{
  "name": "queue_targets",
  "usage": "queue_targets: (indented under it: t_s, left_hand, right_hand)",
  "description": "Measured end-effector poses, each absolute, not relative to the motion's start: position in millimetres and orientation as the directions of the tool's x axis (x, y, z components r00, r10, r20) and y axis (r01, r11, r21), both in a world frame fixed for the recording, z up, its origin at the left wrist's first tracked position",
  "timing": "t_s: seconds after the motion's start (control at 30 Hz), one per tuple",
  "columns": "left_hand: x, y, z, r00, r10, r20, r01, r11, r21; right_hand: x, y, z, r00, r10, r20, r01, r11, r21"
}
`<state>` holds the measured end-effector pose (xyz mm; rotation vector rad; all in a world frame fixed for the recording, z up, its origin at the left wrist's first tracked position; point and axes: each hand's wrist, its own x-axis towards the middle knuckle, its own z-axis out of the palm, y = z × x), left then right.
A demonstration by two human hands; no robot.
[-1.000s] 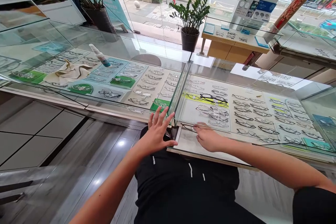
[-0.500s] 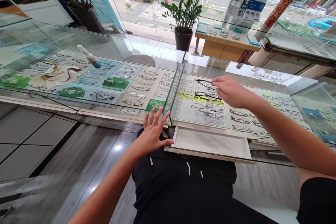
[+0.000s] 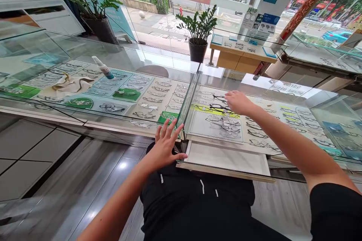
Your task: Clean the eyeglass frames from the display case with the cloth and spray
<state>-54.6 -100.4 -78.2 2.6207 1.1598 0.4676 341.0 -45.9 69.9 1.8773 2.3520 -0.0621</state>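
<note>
My right hand point(image 3: 239, 103) is over the right glass display case, its fingers curled together at the right end of a pair of black eyeglasses point(image 3: 219, 98). The fingers cover part of that frame. Just nearer to me lies a second pair of black eyeglasses point(image 3: 220, 108), over a yellow-green strip point(image 3: 199, 108). My left hand point(image 3: 164, 148) is open with fingers spread, at the front glass edge where the two cases meet. It holds nothing. Below the right case an open drawer point(image 3: 226, 158) juts out towards my body.
On the left case stand a white spray bottle point(image 3: 103, 68) and a crumpled beige cloth point(image 3: 69, 86). Rows of eyeglasses point(image 3: 157, 94) lie under the glass. Potted plants point(image 3: 198, 51) and a low display table point(image 3: 240, 58) are beyond the cases.
My right hand's fingers have curled in closer together at the black eyeglasses. My left hand stays spread at the glass edge. The view has tilted up slightly.
</note>
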Motion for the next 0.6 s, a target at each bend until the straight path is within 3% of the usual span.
queue_targets:
  t_s: [0.1, 0.17, 0.23, 0.3, 0.4, 0.5, 0.6]
  left_hand:
    - [-54, -102, -77, 0.634, 0.752, 0.182, 0.674, -0.652, 0.347]
    - [-54, -102, -75, 0.635, 0.753, 0.173, 0.675, -0.649, 0.351]
    - [-54, -103, -73, 0.635, 0.754, 0.166, 0.677, -0.647, 0.351]
    - [-54, -103, -72, 0.637, 0.754, 0.162, 0.677, -0.648, 0.35]
    - [-54, -103, -72, 0.64, 0.75, 0.169, 0.673, -0.653, 0.349]
    - [-54, -103, -73, 0.641, 0.747, 0.174, 0.67, -0.656, 0.347]
    - [-54, -103, -74, 0.642, 0.748, 0.167, 0.674, -0.654, 0.343]
  right_hand:
    - [307, -92, 99, -0.359, 0.927, -0.11, 0.916, 0.328, -0.23]
    - [280, -127, 110, -0.472, 0.849, -0.236, 0.831, 0.339, -0.442]
    - [259, -155, 101, -0.537, 0.756, -0.374, 0.79, 0.297, -0.536]
    - [245, -168, 71, -0.508, 0.74, -0.441, 0.801, 0.217, -0.559]
    - [232, -163, -1, -0.34, 0.827, -0.449, 0.848, 0.063, -0.526]
    - [220, -142, -68, -0.184, 0.937, -0.299, 0.862, 0.008, -0.507]
    - [207, -116, -108, -0.232, 0.964, -0.133, 0.864, 0.141, -0.483]
